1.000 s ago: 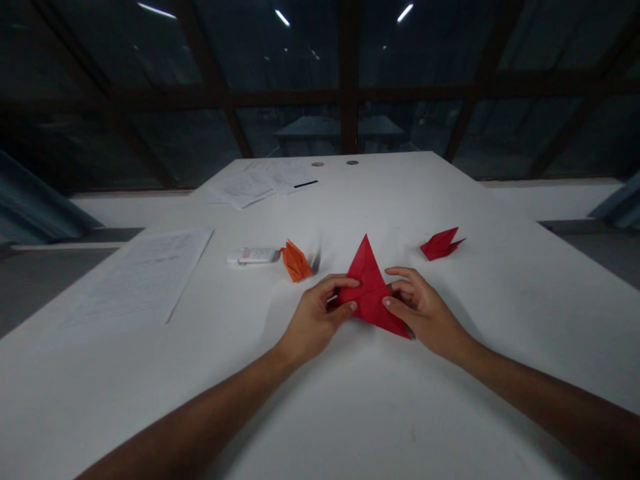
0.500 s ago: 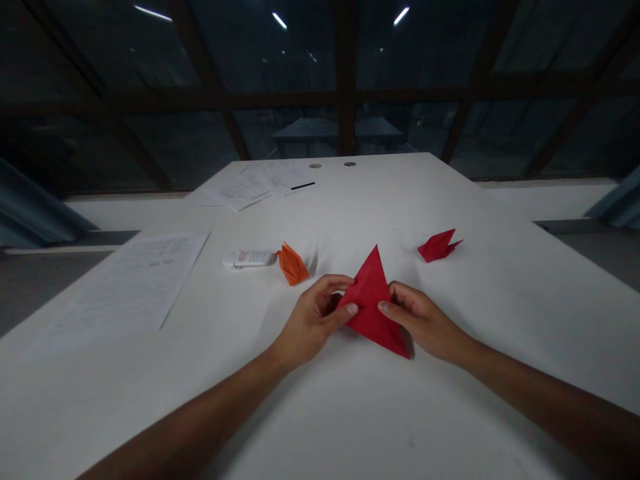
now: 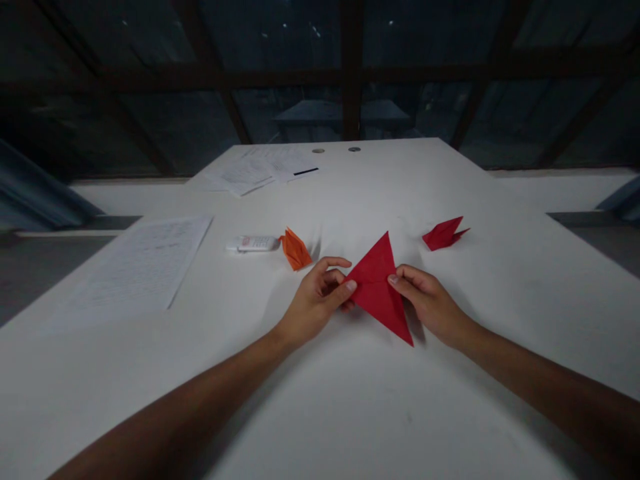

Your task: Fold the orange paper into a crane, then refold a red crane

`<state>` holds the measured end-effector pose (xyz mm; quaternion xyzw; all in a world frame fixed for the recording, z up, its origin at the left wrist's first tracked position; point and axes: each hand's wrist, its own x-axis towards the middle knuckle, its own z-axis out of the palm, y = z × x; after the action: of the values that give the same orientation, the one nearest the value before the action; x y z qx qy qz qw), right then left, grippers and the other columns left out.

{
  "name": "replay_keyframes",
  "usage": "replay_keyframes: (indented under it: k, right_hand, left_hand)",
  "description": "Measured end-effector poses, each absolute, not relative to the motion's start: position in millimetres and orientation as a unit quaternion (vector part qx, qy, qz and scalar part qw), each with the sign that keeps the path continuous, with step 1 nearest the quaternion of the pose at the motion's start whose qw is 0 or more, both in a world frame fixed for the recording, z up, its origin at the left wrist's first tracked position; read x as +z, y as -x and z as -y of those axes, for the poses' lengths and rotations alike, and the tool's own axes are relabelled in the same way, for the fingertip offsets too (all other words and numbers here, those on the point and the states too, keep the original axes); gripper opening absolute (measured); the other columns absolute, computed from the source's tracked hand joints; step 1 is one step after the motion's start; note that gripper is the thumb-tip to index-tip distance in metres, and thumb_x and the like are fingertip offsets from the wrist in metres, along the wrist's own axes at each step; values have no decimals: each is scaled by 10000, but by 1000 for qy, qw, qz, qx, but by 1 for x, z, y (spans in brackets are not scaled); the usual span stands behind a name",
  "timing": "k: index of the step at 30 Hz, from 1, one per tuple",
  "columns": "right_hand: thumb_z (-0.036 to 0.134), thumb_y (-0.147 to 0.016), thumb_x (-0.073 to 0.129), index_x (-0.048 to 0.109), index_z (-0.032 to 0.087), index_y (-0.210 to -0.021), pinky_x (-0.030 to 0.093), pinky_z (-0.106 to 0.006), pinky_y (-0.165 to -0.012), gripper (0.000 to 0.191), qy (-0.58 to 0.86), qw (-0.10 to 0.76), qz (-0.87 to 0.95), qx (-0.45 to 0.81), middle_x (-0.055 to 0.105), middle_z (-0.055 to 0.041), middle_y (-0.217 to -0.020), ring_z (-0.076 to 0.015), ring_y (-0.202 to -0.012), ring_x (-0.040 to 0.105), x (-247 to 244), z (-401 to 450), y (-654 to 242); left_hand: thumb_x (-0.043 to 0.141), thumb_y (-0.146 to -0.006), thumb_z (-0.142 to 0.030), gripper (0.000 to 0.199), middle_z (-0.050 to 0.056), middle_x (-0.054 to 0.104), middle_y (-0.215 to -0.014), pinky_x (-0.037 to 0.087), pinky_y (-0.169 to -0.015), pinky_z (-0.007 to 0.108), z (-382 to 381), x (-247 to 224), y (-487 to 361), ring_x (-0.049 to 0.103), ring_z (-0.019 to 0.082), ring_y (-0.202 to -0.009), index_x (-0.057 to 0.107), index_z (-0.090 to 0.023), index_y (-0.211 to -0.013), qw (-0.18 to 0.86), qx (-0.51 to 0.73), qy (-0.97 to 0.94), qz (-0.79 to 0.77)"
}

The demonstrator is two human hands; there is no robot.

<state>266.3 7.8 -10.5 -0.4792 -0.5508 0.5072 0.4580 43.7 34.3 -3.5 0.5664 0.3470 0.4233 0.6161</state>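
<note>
A red sheet of origami paper point(image 3: 377, 283), folded into a triangle with a crease across its middle, is held between both hands above the table. My left hand point(image 3: 320, 297) pinches its left corner between thumb and fingers, the index finger lifted away. On the right long edge, my right hand point(image 3: 427, 297) grips the paper with the thumb on top; its other fingers are partly hidden behind. An orange folded paper figure point(image 3: 295, 251) stands beyond my left hand. Beyond my right hand lies a red folded paper figure point(image 3: 444, 234).
A white, tube-like item with printing point(image 3: 255, 244) lies against the orange figure. Written sheets point(image 3: 135, 267) rest at the left, and more papers point(image 3: 260, 170) with a dark strip lie farther back. Two round discs point(image 3: 354, 149) sit near the white table's point(image 3: 320, 413) far edge.
The red paper now lies flatter and its middle crease shows clearly. My left fingers have slid out to its corner, with the index finger lifted off. The view has tilted slightly down.
</note>
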Motion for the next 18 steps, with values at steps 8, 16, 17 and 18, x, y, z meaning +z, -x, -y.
replay_keyframes:
  k: [8, 16, 17, 18]
  right_hand:
    - [488, -954, 616, 592, 220, -802, 431, -281, -689, 310, 464, 450, 555, 523, 595, 24, -764, -163, -717, 537, -10, -5, -266]
    - [479, -971, 603, 628, 211, -843, 436, -279, -677, 298, 484, 471, 569, 469, 606, 9, -786, -174, -741, 541, -13, -3, -263]
    - [489, -974, 596, 624, 213, -839, 435, -278, -670, 308, 491, 476, 568, 458, 602, 9, -780, -174, -734, 533, -13, -1, -262]
    - [499, -979, 586, 617, 215, -830, 437, -279, -668, 322, 496, 478, 566, 452, 597, 9, -774, -175, -730, 528, -12, 1, -260]
  left_hand:
    - [757, -878, -342, 439, -67, 554, -699, 476, -583, 209, -36, -6, -42, 591, 101, -593, 568, -236, -1260, 590, 420, -601, -338]
    - [731, -865, -242, 339, 51, 607, -1069, 510, -774, 294, -29, -7, -47, 604, 167, -889, 600, -219, -1176, 380, 461, -683, -419]
    - [729, -858, -216, 314, 51, 602, -1058, 503, -806, 312, -26, -6, -48, 587, 175, -902, 615, -221, -1151, 311, 463, -713, -425]
    - [713, -866, -198, 270, 50, 603, -1033, 495, -827, 325, -23, -5, -48, 576, 185, -913, 628, -223, -1121, 259, 457, -742, -416]
